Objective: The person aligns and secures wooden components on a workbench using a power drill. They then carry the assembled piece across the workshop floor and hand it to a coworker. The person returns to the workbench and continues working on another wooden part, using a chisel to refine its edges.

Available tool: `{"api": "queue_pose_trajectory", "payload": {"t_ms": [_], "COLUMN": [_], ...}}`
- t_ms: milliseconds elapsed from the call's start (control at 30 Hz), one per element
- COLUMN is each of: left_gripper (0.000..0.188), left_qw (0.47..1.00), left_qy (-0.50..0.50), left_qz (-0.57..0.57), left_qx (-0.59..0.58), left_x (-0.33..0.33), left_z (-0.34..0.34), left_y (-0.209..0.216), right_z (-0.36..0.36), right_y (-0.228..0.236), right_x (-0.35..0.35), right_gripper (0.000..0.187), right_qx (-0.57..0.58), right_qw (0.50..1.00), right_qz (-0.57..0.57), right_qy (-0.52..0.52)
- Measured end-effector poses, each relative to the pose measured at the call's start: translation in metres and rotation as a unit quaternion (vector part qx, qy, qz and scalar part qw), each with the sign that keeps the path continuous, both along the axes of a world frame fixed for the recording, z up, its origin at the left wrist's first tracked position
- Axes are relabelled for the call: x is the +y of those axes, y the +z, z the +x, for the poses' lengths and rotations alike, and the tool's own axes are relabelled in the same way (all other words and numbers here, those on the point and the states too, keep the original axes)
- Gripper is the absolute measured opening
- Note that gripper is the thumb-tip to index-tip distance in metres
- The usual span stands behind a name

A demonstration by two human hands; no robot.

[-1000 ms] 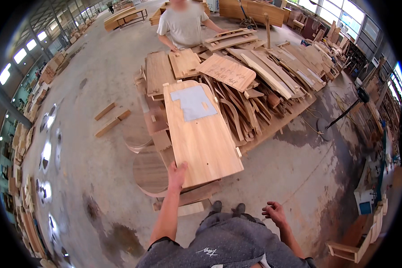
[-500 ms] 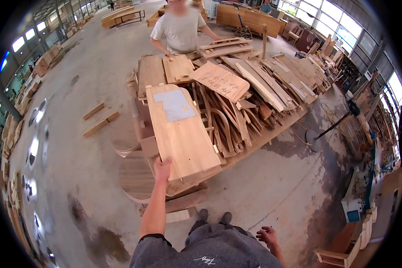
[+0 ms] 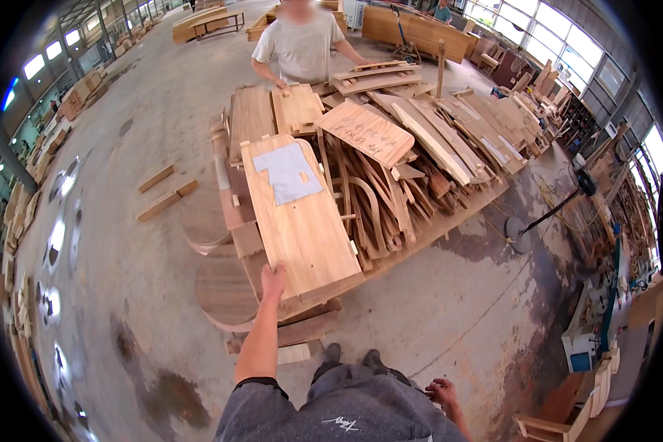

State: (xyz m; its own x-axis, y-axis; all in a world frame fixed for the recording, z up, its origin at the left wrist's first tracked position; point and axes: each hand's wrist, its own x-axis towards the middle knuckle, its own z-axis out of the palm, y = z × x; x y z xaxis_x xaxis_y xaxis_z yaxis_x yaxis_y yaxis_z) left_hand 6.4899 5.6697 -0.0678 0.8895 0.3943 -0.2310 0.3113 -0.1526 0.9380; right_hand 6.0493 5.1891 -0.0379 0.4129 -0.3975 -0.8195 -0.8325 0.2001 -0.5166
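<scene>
My left hand (image 3: 273,281) grips the near left corner of a pale wooden panel (image 3: 309,243), its fingers closed round the edge. A sheet of grey paper (image 3: 291,177) lies on the panel's far half. Underneath, a stack of other boards bears the panel. By my right side hangs my right hand (image 3: 440,391), its fingers loosely bent and a little apart, with nothing seen in them. Beyond the panel lies a smaller board (image 3: 297,108), where a co-worker's hand (image 3: 281,84) rests at the far edge. To the right is a board with handwriting (image 3: 366,132).
A large heap of curved and straight wooden pieces (image 3: 383,199) fills the pallet to the right. Rounded boards (image 3: 228,287) stick out at the left. Two short timbers (image 3: 168,200) lie on the floor. A stand with a round base (image 3: 517,234) is at the right.
The whole view has shifted slightly. The panel's near end, with my left hand still on its corner, sits a little differently over the boards below, and more of these show at its left.
</scene>
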Motion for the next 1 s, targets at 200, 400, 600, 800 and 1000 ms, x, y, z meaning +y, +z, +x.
{"api": "queue_pose_trajectory", "payload": {"t_ms": [200,400,600,800,1000], "left_gripper": [0.041,0.042,0.043,0.052,0.073], "left_qw": [0.992,0.995,0.998,0.995,0.920], "left_qy": [-0.012,-0.035,-0.018,-0.012,0.031], "left_qz": [0.123,0.081,0.035,0.058,0.388], "left_qx": [0.013,0.038,0.049,0.080,0.033], "left_x": [-0.013,-0.010,-0.017,-0.011,-0.017], "left_z": [-0.010,-0.016,-0.012,-0.013,-0.024], "left_y": [-0.008,-0.008,-0.008,-0.014,-0.016], "right_z": [-0.015,-0.018,-0.028,-0.023,-0.020], "right_y": [-0.010,0.006,-0.004,-0.011,-0.017], "right_x": [-0.011,-0.007,-0.014,-0.013,-0.011], "right_gripper": [0.045,0.038,0.041,0.040,0.040], "right_qx": [0.018,0.042,0.041,0.032,0.034], "right_qw": [1.000,0.999,0.999,0.999,0.999], "right_qz": [-0.004,-0.034,-0.027,-0.018,-0.012], "right_qy": [-0.006,0.006,0.005,0.025,0.034]}}
